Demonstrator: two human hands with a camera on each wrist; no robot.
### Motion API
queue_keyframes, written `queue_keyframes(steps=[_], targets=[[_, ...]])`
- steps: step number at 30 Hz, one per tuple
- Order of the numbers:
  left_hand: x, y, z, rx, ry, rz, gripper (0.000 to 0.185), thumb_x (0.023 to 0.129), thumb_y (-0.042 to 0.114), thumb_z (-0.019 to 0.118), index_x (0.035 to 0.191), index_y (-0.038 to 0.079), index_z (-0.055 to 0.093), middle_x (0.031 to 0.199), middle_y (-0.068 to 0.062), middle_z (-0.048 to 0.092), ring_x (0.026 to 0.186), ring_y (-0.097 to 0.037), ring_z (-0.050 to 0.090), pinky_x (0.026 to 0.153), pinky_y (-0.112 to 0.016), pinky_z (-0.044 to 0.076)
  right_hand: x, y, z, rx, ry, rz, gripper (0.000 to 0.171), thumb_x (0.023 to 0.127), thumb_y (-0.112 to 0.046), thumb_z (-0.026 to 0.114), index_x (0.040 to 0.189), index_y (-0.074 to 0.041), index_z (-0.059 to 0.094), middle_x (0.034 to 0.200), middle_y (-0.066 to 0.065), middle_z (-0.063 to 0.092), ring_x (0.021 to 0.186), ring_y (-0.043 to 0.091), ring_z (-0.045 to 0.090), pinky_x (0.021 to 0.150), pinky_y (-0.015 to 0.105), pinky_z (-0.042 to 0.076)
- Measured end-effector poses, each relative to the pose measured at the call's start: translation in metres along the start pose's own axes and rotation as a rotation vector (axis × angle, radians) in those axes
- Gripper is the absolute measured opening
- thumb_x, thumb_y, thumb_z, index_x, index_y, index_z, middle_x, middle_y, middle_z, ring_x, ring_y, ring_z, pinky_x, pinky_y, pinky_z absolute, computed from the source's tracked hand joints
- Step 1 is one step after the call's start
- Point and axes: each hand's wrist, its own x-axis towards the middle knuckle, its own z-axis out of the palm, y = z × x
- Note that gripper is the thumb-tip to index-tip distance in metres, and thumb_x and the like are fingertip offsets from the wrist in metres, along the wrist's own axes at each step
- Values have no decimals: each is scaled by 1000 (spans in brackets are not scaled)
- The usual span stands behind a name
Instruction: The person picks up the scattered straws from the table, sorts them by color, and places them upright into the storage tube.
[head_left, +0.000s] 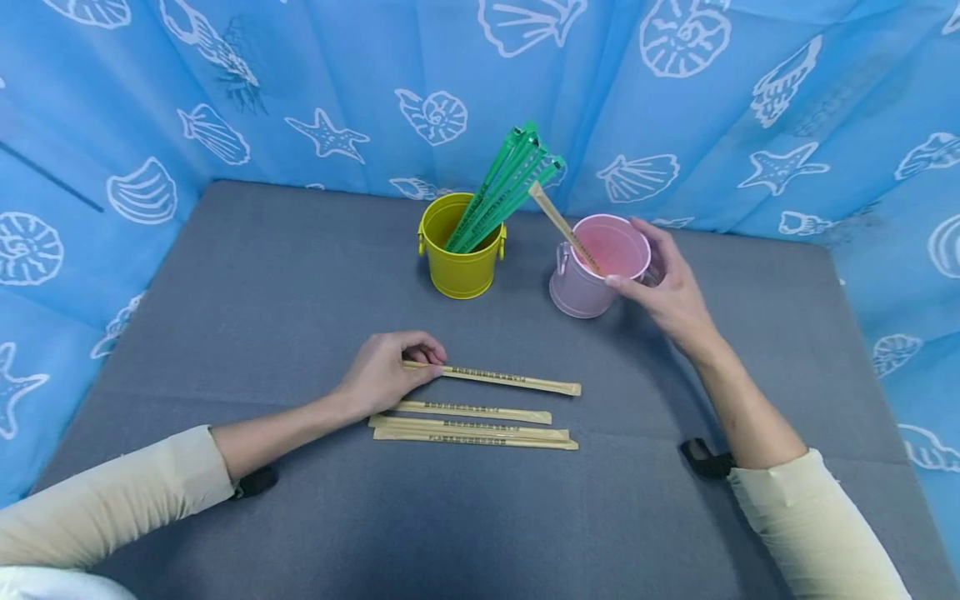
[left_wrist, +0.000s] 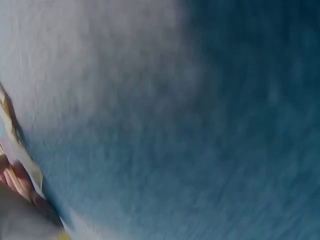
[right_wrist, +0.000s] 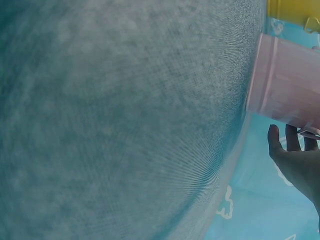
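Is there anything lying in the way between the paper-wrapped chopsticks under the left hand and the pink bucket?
Nothing visible does. The left hand pinches the top tan paper-wrapped chopstick packet, and only bare grey table lies between it and the small pink metal bucket. The yellow bucket stands off to the side.

Yellow bucket (head_left: 460,250) holding green sticks (head_left: 504,192); grey table (head_left: 247,275); blue seashell curtain (head_left: 360,92) behind.

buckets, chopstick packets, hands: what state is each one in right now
yellow bucket: upright, holds green packets
pink bucket: upright, one tan packet leaning inside
table packets: four, lying flat
left hand: pinches the farthest flat packet
right hand: fingers relaxed beside pink bucket rim
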Motion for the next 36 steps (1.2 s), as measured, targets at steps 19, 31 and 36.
queue_keyframes(steps=[19, 31, 36], targets=[[27, 35, -31, -238, 64, 102, 15, 91, 6, 71, 104, 13, 75, 101, 5, 73, 96, -10, 65, 86, -30, 52, -1, 1, 0, -70, 4, 22, 79, 88, -15, 76, 154, -22, 33, 153, 8, 40, 142, 20, 35, 117, 45, 25], [49, 71, -55, -294, 211, 192, 9, 88, 4, 73, 97, 0, 72, 95, -9, 71, 92, -18, 64, 85, -30, 51, 1, 2, -1, -103, 3, 19, 81, 88, -15, 76, 155, -22, 31, 155, 8, 37, 145, 23, 32, 118, 50, 22], [54, 84, -60, -331, 219, 204, 10, 89, 1, 72, 97, -4, 72, 94, -11, 71, 85, -20, 63, 74, -28, 53, 0, 3, -1, -85, -5, 12, 81, 88, -14, 76, 155, -21, 31, 154, 8, 38, 144, 23, 32, 117, 50, 24]])
